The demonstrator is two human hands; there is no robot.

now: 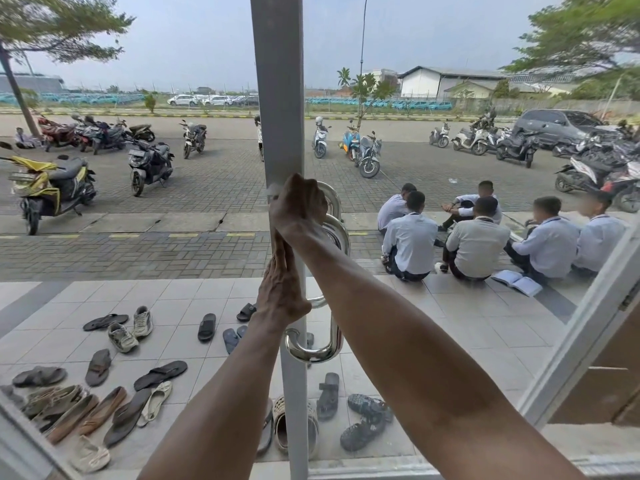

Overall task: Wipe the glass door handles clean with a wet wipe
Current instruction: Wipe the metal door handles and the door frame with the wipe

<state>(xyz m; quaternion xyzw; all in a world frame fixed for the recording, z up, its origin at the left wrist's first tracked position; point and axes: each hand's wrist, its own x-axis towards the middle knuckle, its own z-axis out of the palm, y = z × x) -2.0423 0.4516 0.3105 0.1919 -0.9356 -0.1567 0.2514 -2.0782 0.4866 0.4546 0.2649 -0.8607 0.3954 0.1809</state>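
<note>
Right grip (299, 209) up high here, arm stretched long, wrist bent, fingers clenched over the top bend of the chrome handle (334, 341). They're grasping the wet wipe (273, 191) there, a white corner poking out against the door frame (277, 98). Left grip (282, 296) sits lower and released, fingers straight and pointing up, pressed flat on the frame, fingertips meeting the heel of my right, thumb lying by the handle's lower mount
</note>
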